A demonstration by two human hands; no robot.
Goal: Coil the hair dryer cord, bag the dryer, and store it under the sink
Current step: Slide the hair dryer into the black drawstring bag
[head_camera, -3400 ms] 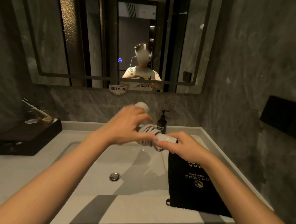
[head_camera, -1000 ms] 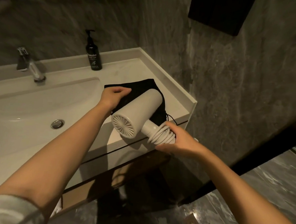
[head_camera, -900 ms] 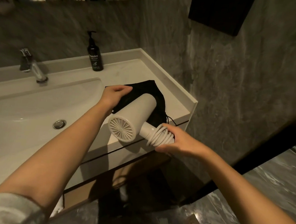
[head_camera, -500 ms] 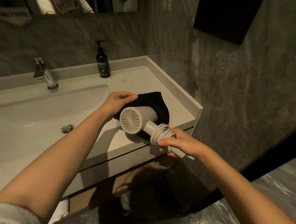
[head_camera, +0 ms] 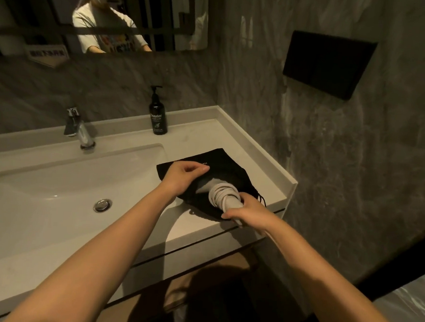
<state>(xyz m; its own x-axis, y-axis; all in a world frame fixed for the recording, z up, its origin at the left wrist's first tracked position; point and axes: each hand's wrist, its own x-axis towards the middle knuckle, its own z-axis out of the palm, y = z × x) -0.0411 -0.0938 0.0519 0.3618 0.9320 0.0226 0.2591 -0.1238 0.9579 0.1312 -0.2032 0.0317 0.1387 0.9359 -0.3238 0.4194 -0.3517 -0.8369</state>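
Head view: hair dryer sits nose-first inside the black bag, on the surface at 3 o'clock of the sink. Right hand is clamped on the handle below the coiled cord. Left hand pinches the bag's upper edge, holding the mouth open. Dryer body looks rigid and smooth, likely slippery; the handle is the sound hold. Bag is limp cloth, cord springy: coils may snag the mouth.

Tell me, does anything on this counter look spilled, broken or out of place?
Nothing looks spilled or damaged. The one oddity: the hair dryer is only partly inside the black bag, its cord-wrapped handle sticking out in the right hand, near the counter edge. The left hand holds the bag.
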